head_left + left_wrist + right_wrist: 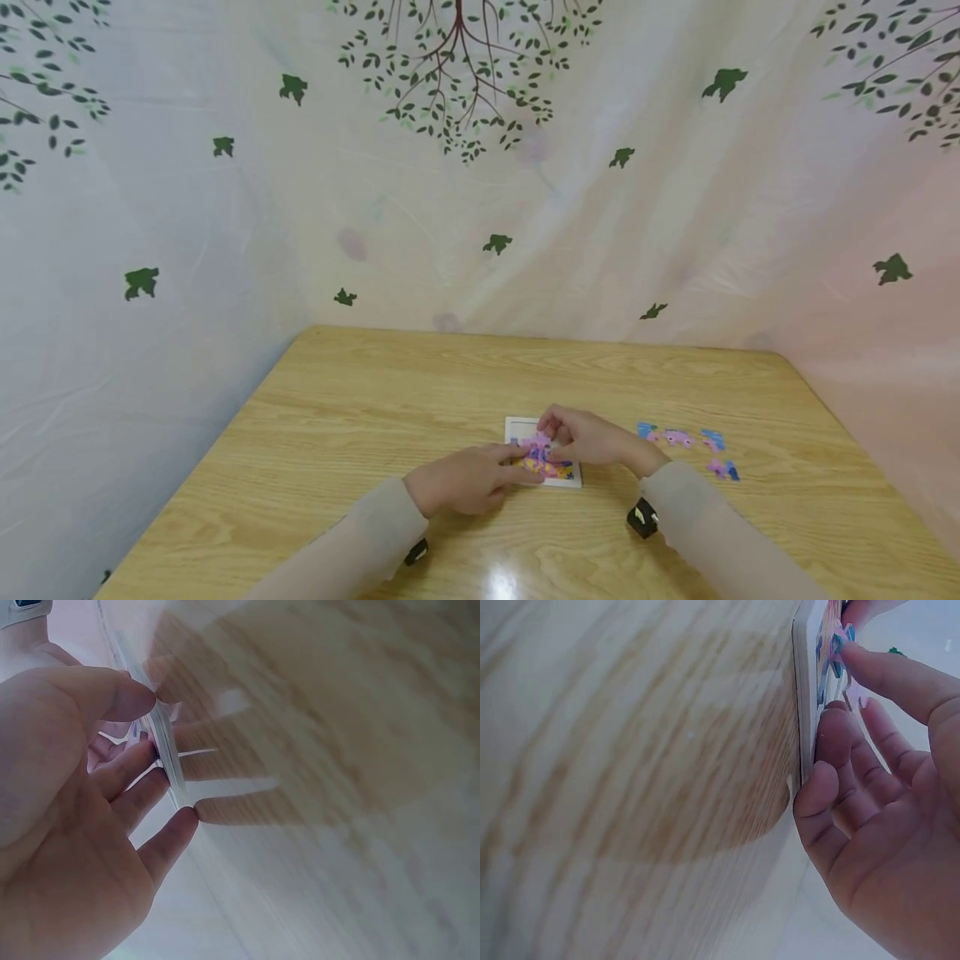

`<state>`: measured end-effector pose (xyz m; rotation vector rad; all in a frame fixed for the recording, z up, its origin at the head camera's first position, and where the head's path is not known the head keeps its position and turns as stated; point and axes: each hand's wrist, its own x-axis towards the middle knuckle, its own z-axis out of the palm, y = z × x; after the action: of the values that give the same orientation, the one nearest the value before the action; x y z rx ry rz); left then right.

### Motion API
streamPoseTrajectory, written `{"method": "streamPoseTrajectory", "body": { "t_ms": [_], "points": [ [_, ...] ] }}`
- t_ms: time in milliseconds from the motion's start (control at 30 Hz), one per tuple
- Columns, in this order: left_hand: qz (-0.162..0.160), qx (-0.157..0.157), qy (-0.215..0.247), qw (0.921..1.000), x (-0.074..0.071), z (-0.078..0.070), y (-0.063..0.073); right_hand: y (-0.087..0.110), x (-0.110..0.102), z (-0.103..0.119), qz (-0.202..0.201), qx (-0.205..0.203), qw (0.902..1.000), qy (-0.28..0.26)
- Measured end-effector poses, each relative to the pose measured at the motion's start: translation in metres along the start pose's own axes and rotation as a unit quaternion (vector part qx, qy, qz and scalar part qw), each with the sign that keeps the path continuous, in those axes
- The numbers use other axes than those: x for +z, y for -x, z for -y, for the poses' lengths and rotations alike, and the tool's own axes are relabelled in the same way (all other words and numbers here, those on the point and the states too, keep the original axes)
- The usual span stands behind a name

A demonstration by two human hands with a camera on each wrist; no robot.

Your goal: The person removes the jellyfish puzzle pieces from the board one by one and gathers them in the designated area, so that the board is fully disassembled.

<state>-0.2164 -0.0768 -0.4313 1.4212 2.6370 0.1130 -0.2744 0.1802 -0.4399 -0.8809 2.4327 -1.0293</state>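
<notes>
Head view shows a square, white-rimmed puzzle board (566,483) with a colourful picture lying flat on a wood-grain tabletop (375,383), between two hands. The left hand (465,481) comes in from the board's left, its fingers spread apart and resting at the board's edge; in the left wrist view, thumb and fingertips touch that edge without curling round it. The right hand (588,437) arches over the board's right side, thumb and fingers bent towards each other. In the right wrist view, a small, thin pink jigsaw piece (853,691) stands out from the board between them and appears pinched there, though the exact contact is partly hidden.

The relation that matters, as I judge it, is between this piece and the board face just under it: the piece lies to the left of the right palm, tilted rather than flush, and the right hand is the nearer. I cannot tell its long axis.

Beyond the right wrist lie loose pink-and-blue jigsaw pieces (678,437), apart from the board and strung roughly left to right; the right arm is much nearer to them than the left.
</notes>
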Motion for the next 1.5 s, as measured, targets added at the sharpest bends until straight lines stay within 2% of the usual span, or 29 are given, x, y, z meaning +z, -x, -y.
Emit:
{"method": "streamPoseTrajectory", "body": {
  "t_ms": [367,667,1000,1267,1500],
  "points": [
    [-0.006,0.005,-0.004,1.0,0.001,-0.001,0.001,0.0,-0.001,-0.002,-0.02,-0.018,0.9996,0.003],
    [-0.001,-0.005,0.005,1.0,0.002,0.0,-0.001,0.012,-0.012,-0.002,-0.035,-0.011,0.9993,0.006],
    [-0.002,-0.021,0.013,0.9997,0.002,-0.001,0.0,0.045,-0.033,-0.022,-0.049,0.013,0.9987,-0.01],
    [-0.003,-0.021,0.014,0.9997,0.004,0.0,0.0,0.081,-0.051,-0.045,-0.064,0.039,0.9971,-0.018],
    [-0.002,-0.02,0.01,0.9997,0.0,-0.002,0.001,0.115,-0.068,-0.062,-0.068,0.055,0.9958,-0.026]
  ]
}}
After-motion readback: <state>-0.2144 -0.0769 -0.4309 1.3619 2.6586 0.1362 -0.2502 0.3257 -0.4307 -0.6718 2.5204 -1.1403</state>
